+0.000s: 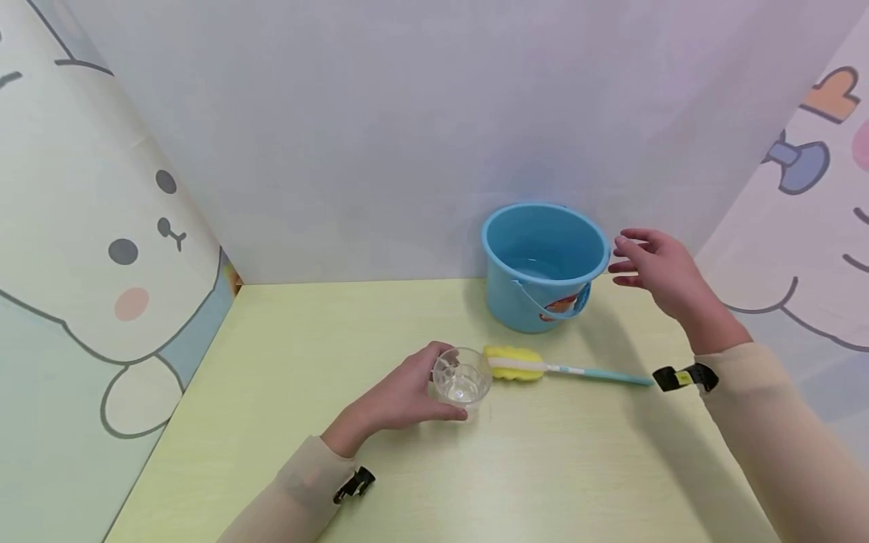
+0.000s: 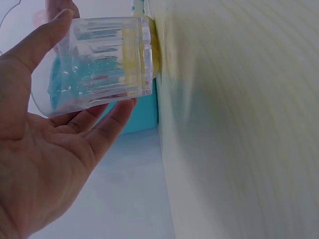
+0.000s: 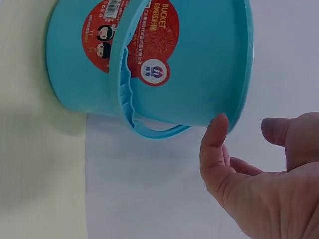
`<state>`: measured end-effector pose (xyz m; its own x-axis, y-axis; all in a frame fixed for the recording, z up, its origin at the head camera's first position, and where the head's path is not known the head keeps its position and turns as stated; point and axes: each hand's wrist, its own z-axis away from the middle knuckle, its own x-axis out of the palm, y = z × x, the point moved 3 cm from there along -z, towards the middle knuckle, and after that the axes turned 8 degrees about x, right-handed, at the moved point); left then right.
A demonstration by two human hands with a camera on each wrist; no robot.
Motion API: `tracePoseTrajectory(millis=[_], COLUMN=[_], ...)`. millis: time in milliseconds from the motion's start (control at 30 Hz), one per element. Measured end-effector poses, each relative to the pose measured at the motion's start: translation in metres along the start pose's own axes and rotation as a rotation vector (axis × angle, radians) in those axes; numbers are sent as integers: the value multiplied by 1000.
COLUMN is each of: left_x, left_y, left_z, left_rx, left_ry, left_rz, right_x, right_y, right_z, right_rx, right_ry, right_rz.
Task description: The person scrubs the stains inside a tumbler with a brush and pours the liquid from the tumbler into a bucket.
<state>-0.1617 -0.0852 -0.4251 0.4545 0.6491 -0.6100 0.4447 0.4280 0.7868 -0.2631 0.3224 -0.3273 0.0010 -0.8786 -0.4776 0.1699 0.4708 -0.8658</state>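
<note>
My left hand [image 1: 406, 394] grips a clear ribbed cup [image 1: 465, 381], thumb on one side and fingers on the other. In the left wrist view drops cling to the cup [image 2: 94, 69], and its base is close to the table; I cannot tell whether they touch. Just right of it lies a sponge bottle brush [image 1: 514, 365] with a yellow head and a turquoise handle. My right hand [image 1: 660, 273] is in the air beside the right rim of a blue bucket [image 1: 505, 300], fingers loosely bent and holding nothing. Some water appears to be in the bucket.
The pale yellow table [image 1: 292, 339] runs back to a white cloth wall [image 1: 339, 151]. Cartoon-printed panels [image 1: 81, 226] stand at both sides. The bucket's handle [image 3: 124, 89] hangs down at its front, near a red label [image 3: 149, 45].
</note>
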Motion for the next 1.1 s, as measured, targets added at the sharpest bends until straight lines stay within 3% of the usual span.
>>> tracePoseTrajectory(millis=[200, 500, 1100], left_x=[-1, -5, -23], left_y=[1, 3, 9], left_z=[-1, -1, -6], left_rx=[2, -4, -4], left_ry=[0, 4, 58], left_rz=[10, -6, 0], right_x=[3, 6, 7], right_y=[-2, -6, -6], right_z=[-18, -35, -38], right_rx=[64, 117, 140], right_ry=[-49, -94, -121], right_rz=[-77, -96, -195])
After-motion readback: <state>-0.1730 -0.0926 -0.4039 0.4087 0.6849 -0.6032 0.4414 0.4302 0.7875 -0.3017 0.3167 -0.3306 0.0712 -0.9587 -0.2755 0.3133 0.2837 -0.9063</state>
